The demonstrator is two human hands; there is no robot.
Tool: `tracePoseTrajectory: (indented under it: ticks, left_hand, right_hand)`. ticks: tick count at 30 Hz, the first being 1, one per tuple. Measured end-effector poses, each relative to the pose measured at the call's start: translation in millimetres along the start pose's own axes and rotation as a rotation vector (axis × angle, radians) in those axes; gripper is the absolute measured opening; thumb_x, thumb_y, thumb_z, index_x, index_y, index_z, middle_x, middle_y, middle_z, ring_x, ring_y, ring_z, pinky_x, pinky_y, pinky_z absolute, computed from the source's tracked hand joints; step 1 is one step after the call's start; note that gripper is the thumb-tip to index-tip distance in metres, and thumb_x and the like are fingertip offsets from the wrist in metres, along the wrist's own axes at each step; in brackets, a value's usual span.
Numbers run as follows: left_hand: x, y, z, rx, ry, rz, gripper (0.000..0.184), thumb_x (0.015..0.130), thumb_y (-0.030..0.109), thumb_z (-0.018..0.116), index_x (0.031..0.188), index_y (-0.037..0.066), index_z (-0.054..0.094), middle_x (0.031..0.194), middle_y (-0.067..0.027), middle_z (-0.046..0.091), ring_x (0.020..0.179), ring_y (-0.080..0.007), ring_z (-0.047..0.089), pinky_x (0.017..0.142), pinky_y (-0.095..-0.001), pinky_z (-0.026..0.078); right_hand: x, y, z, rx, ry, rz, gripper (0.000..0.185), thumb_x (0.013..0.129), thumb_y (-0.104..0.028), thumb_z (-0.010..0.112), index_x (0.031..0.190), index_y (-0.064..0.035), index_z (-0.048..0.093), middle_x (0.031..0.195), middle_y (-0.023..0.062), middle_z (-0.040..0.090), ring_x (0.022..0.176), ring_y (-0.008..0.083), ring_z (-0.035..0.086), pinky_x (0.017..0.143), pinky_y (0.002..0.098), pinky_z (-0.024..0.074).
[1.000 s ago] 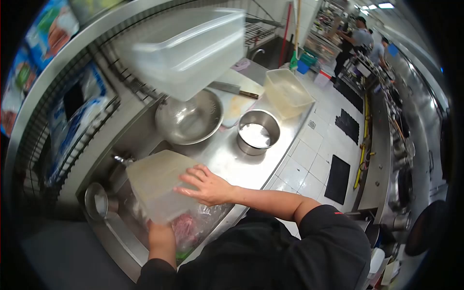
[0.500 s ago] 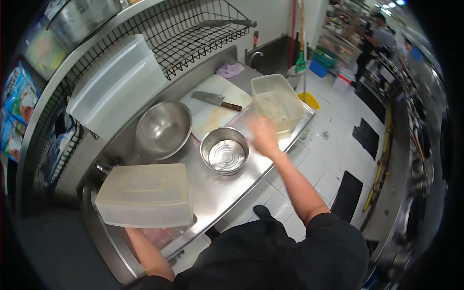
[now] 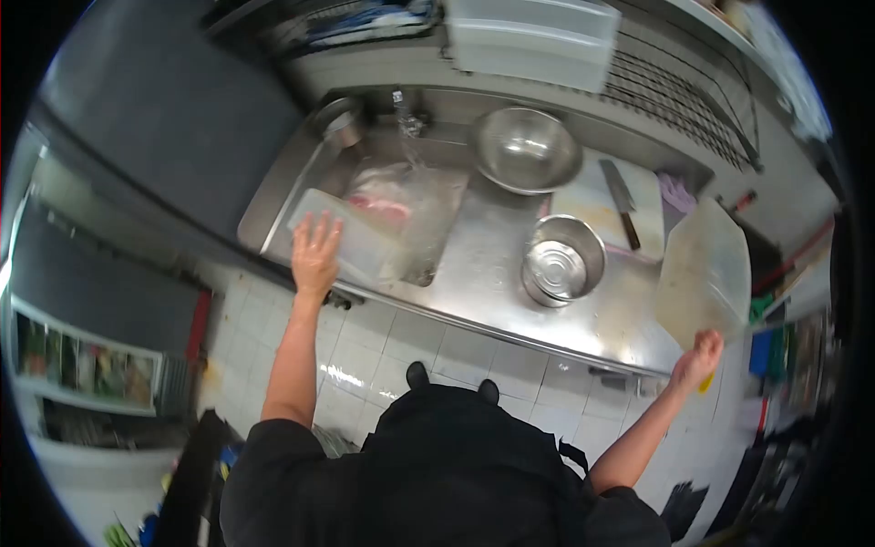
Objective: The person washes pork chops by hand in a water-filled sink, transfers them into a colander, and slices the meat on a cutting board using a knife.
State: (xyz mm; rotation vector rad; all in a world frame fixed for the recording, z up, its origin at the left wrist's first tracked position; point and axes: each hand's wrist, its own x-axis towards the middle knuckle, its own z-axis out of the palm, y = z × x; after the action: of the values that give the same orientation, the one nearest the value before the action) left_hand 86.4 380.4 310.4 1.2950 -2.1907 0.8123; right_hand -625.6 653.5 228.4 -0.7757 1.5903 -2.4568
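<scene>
My left hand point(image 3: 316, 255) lies with spread fingers on a translucent plastic container point(image 3: 351, 232), tilted low in the sink point(image 3: 301, 173). Beside that container, pinkish pieces that look like raw meat point(image 3: 387, 208) lie in the sink under running water point(image 3: 415, 157). At the right end of the counter, my right hand point(image 3: 699, 358) is closed on the near edge of a second translucent plastic container point(image 3: 702, 273), which stands tilted. A steel pot point(image 3: 563, 264) sits on the counter between my hands, nothing visible inside it.
Behind the pot is a large steel bowl point(image 3: 527, 150). A knife point(image 3: 622, 201) lies on a white cutting board point(image 3: 583, 196), with a purple cloth point(image 3: 676, 193) beyond. A small steel pot point(image 3: 342, 123) stands at the sink's back corner. Above hangs a wire rack point(image 3: 674, 105).
My view has swung left towards the sink. The left container has gone down into the sink, with my left hand now on top of it. My right hand has closed on the right container, now tilted.
</scene>
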Motion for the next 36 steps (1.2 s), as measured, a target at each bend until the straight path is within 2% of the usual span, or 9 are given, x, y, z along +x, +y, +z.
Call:
tracePoseTrajectory:
  ticks: [3,5,8,13,17,20,26,34,36]
  left_hand:
    - [-25,-1,-5,0.037,-0.014,-0.16,0.07,0.068,-0.006,0.056,0.134,0.017,0.059,0.138,-0.0086,0.058,0.128,-0.0397,0.05,0.104,-0.0525,0.043]
    - [-28,-12,-14,0.065,0.037,-0.227,0.069,0.068,-0.005,0.057,0.133,0.016,0.059,0.137,-0.0081,0.058,0.123,-0.0383,0.054,0.1,-0.0505,0.046]
    - [-23,-26,-44,0.018,0.035,-0.433,0.064,0.069,-0.001,0.059,0.132,0.015,0.06,0.133,-0.0083,0.061,0.111,-0.0363,0.062,0.092,-0.0478,0.051]
    - [-41,-86,-77,-0.074,-0.086,-0.775,0.047,0.081,0.006,0.058,0.128,0.01,0.061,0.11,-0.0165,0.07,0.089,-0.0379,0.068,0.078,-0.0422,0.056]
    - [-118,-112,-29,-0.896,-0.463,-1.191,0.027,0.084,0.014,0.06,0.104,-0.002,0.066,0.082,-0.0191,0.069,0.063,-0.0335,0.069,0.045,-0.0475,0.051]
    - [-204,-70,46,-1.074,-0.546,-1.512,0.023,0.082,0.011,0.061,0.099,-0.004,0.065,0.076,-0.0138,0.064,0.054,-0.0261,0.062,0.039,-0.04,0.046]
    - [-253,17,2,-1.418,-0.109,-1.692,0.031,0.082,0.008,0.059,0.112,0.0,0.062,0.077,-0.0133,0.063,0.052,-0.0233,0.058,0.036,-0.0366,0.041]
    - [-516,92,-100,-1.033,0.343,-2.431,0.032,0.085,0.009,0.06,0.115,0.002,0.062,0.084,-0.0127,0.065,0.066,-0.0248,0.065,0.044,-0.0393,0.049]
    - [-571,130,-132,-0.846,0.733,-2.677,0.028,0.082,0.006,0.06,0.108,-0.003,0.062,0.079,-0.0154,0.063,0.06,-0.0255,0.063,0.042,-0.0395,0.048]
  right_hand:
    - [3,4,2,0.703,0.058,0.319,0.012,0.09,-0.009,0.071,0.1,-0.0051,0.066,0.097,0.0046,0.07,0.092,0.0165,0.063,0.091,0.0314,0.0505]
    - [32,111,-92,0.817,-0.173,0.416,0.021,0.079,-0.014,0.08,0.096,-0.0066,0.069,0.1,0.0046,0.071,0.092,0.0172,0.064,0.091,0.0327,0.0521]
    - [-15,91,-82,1.012,-0.108,0.526,0.026,0.07,-0.015,0.085,0.089,-0.0071,0.07,0.1,0.0058,0.071,0.094,0.0181,0.064,0.09,0.0332,0.0525]
    - [5,7,-46,0.508,-0.186,0.244,0.021,0.087,-0.021,0.076,0.09,-0.0049,0.065,0.085,0.0044,0.064,0.077,0.018,0.06,0.08,0.031,0.05]
    - [-44,-119,64,0.199,-0.341,-0.008,0.026,0.096,-0.029,0.066,0.09,-0.0041,0.061,0.081,0.0023,0.058,0.071,0.0155,0.055,0.071,0.0304,0.0461]
    - [-87,-183,127,-0.218,-0.8,-0.096,0.033,0.097,-0.032,0.065,0.085,-0.0016,0.059,0.079,0.0015,0.055,0.07,0.0105,0.049,0.064,0.026,0.0394]
    - [-195,-208,294,-0.384,-1.347,-0.221,0.036,0.094,-0.028,0.068,0.075,-0.0008,0.053,0.068,-0.002,0.042,0.065,0.0084,0.038,0.056,0.0267,0.029]
    - [-324,-192,437,-0.235,-1.896,-0.359,0.035,0.098,-0.031,0.062,0.085,0.0012,0.06,0.075,-0.0013,0.05,0.071,0.0085,0.042,0.062,0.025,0.0332]
    - [-360,-192,463,-0.226,-1.989,-0.425,0.037,0.098,-0.034,0.063,0.084,0.0011,0.059,0.075,-0.0014,0.05,0.071,0.0084,0.041,0.062,0.0247,0.0327]
